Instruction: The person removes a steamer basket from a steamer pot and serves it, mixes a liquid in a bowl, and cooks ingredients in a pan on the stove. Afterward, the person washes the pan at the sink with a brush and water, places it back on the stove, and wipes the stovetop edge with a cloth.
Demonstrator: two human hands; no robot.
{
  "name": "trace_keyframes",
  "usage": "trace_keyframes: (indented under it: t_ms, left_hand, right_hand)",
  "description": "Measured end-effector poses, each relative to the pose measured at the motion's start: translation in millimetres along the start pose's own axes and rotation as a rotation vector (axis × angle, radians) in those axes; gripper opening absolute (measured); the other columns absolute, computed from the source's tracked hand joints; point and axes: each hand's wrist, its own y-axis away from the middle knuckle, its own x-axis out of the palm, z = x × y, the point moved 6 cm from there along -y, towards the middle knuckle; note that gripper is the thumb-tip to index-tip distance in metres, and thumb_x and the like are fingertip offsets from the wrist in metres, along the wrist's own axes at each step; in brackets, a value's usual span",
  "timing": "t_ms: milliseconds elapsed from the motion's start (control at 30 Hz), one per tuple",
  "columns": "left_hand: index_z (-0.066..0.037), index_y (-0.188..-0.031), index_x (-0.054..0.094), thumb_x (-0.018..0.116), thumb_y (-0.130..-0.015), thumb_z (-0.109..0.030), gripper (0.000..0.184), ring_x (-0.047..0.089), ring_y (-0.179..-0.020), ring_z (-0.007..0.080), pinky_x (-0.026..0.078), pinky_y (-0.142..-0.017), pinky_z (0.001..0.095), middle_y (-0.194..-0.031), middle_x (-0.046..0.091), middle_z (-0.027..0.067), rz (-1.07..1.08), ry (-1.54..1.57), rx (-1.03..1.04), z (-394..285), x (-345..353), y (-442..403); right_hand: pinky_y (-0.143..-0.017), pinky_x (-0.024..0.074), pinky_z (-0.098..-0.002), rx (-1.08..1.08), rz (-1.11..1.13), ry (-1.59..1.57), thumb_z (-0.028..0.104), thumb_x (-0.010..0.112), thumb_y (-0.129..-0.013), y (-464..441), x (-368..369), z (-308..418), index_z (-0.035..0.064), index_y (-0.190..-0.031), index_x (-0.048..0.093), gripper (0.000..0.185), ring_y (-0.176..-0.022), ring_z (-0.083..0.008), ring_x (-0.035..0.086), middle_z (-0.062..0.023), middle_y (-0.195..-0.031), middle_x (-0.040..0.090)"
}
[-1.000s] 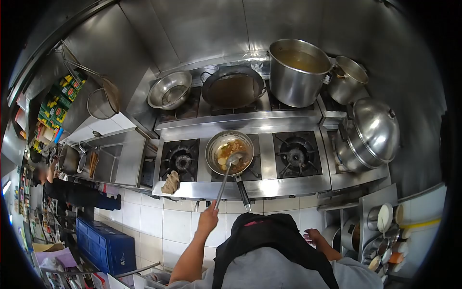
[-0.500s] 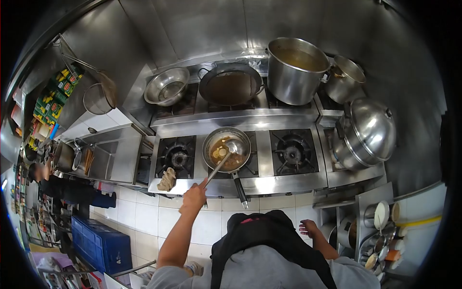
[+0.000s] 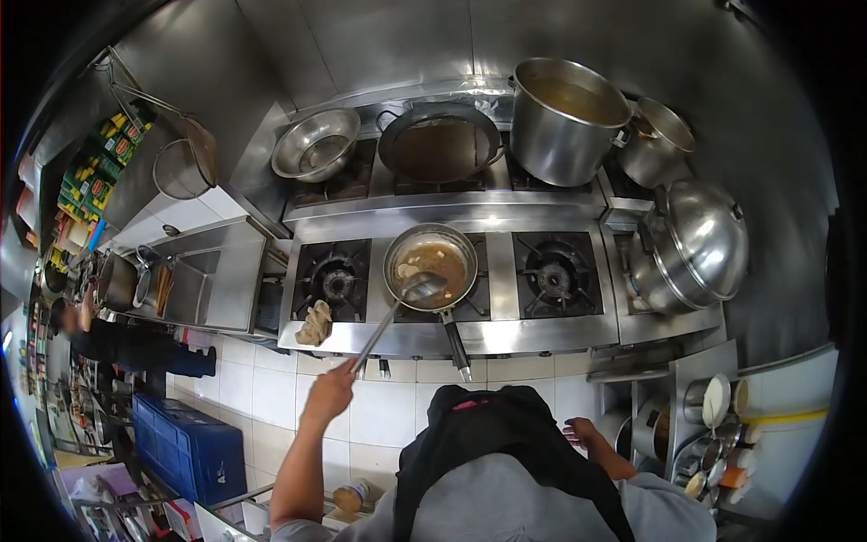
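My left hand (image 3: 330,390) grips the long handle of a metal ladle (image 3: 372,341). The ladle's bowl rests low in a frying pan (image 3: 471,262) on the middle front burner. Brown liquid (image 3: 442,260) with pale, chunky pieces covers the pan's bottom. The pan's black handle (image 3: 456,343) points toward me, and neither hand touches it. At my right side hangs my right hand (image 3: 581,432), fingers apart and holding nothing, nearest to the shelf of pots.
A crumpled cloth (image 3: 315,323) lies on the stove's left front edge. Behind stand a metal bowl (image 3: 316,144), a dark wok (image 3: 440,149) and a tall stockpot (image 3: 564,135). A domed steamer (image 3: 695,244) is on the right. Another person (image 3: 135,345) stands far left, near a blue crate (image 3: 190,447).
My left hand has drawn back toward me and to the left. The ladle's bowl has moved from the pan's upper right to its near side. My right hand stays about where it was.
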Motion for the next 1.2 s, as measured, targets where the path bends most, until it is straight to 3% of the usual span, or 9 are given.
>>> trace_keyframes:
  t_ms: [67, 167, 300, 400, 633, 733, 800, 900, 1200]
  left_hand:
    - [-0.016, -0.138, 0.059, 0.054, -0.098, -0.019, 0.041, 0.065, -0.104, 0.0440, 0.052, -0.090, 0.0500, -0.111, 0.070, 0.0234, 0.075, 0.148, -0.060, -4.3, 24.9, 5.0]
    - [-0.011, -0.140, 0.057, 0.055, -0.098, -0.020, 0.043, 0.065, -0.112, 0.0406, 0.052, -0.095, 0.0418, -0.121, 0.066, 0.0260, 0.322, 0.433, -0.478, -19.8, 59.8, 10.7]
    - [-0.007, -0.139, 0.057, 0.056, -0.097, -0.019, 0.044, 0.065, -0.115, 0.0393, 0.051, -0.097, 0.0405, -0.124, 0.065, 0.0259, 0.113, 0.515, -0.207, 4.4, 120.1, -16.6]
    - [-0.006, -0.138, 0.057, 0.056, -0.097, -0.020, 0.043, 0.063, -0.116, 0.0414, 0.050, -0.098, 0.0440, -0.124, 0.065, 0.0256, 0.024, 0.464, -0.216, 6.0, 134.1, -31.7]
    - [-0.008, -0.141, 0.055, 0.055, -0.097, -0.019, 0.044, 0.063, -0.108, 0.0464, 0.052, -0.092, 0.0498, -0.123, 0.064, 0.0270, -0.063, 0.205, -0.167, -27.2, 120.6, -27.5]
    - [-0.012, -0.144, 0.053, 0.053, -0.099, -0.020, 0.045, 0.071, -0.082, 0.0381, 0.057, -0.072, 0.0464, -0.105, 0.071, 0.0237, -0.251, 0.294, 0.083, -26.7, 124.8, -19.9]
    - [-0.016, -0.149, 0.049, 0.053, -0.102, -0.021, 0.048, 0.061, -0.057, 0.0189, 0.052, -0.050, 0.0360, -0.080, 0.066, 0.0119, 0.160, 0.729, -0.331, -33.0, 128.3, -8.3]
    - [-0.017, -0.152, 0.044, 0.051, -0.103, -0.023, 0.049, 0.047, -0.054, 0.0068, 0.043, -0.043, 0.0247, -0.072, 0.052, 0.0019, 0.219, 0.926, -0.387, -37.8, 127.4, -4.1]
    - [-0.016, -0.154, 0.040, 0.050, -0.104, -0.025, 0.051, 0.048, -0.053, 0.0093, 0.044, -0.045, 0.0251, -0.077, 0.054, 0.0021, 0.289, 1.023, -0.461, -11.3, 130.9, -10.2]
  right_hand:
    - [-0.080, 0.0529, -0.0464, 0.002, -0.007, 0.000, 0.025, 0.055, -0.098, -6.4, 4.9, 2.2, 0.0105, -0.122, 0.060, 0.029, -0.093, -0.0259, 0.063, -0.0094, -0.108, 0.064]
    - [-0.073, 0.0535, -0.0422, -0.085, 0.011, 0.018, 0.027, 0.059, -0.096, -6.5, 21.4, 32.5, 0.0118, -0.115, 0.062, 0.025, -0.084, -0.0230, 0.064, -0.0073, -0.100, 0.066]
    - [-0.061, 0.0533, -0.0329, -0.370, 0.064, 0.171, 0.031, 0.064, -0.092, 2.0, 64.3, 105.6, 0.0084, -0.103, 0.066, 0.025, -0.074, -0.0173, 0.064, -0.0071, -0.092, 0.068]
    - [-0.069, 0.0544, -0.0321, -0.569, 0.213, 0.307, 0.031, 0.063, -0.095, 5.3, 111.8, 161.1, 0.0094, -0.112, 0.065, 0.027, -0.080, -0.0151, 0.065, -0.0037, -0.096, 0.068]
    - [-0.071, 0.0546, -0.0306, -0.651, 0.266, 0.254, 0.033, 0.063, -0.096, 54.9, 152.5, 214.9, 0.0085, -0.115, 0.065, 0.031, -0.082, -0.0134, 0.065, -0.0037, -0.098, 0.068]
    - [-0.071, 0.0546, -0.0320, -0.594, 0.244, 0.255, 0.033, 0.063, -0.096, 48.1, 134.9, 193.9, 0.0088, -0.113, 0.065, 0.029, -0.082, -0.0148, 0.065, -0.0039, -0.098, 0.068]
    - [-0.062, 0.0520, -0.0305, -0.498, 0.211, 0.224, 0.031, 0.063, -0.094, 20.0, 113.1, 161.5, 0.0082, -0.105, 0.065, 0.026, -0.073, -0.0143, 0.061, -0.0052, -0.094, 0.067]
    - [-0.065, 0.0532, -0.0368, -0.277, 0.105, 0.255, 0.031, 0.063, -0.093, -16.1, 72.4, 103.6, 0.0110, -0.105, 0.063, 0.023, -0.072, -0.0170, 0.062, -0.0058, -0.093, 0.067]
    - [-0.077, 0.0512, -0.0444, 0.097, -0.024, 0.133, 0.028, 0.057, -0.097, -23.0, 1.3, -10.2, 0.0127, -0.125, 0.060, 0.032, -0.089, -0.0249, 0.063, -0.0098, -0.105, 0.065]
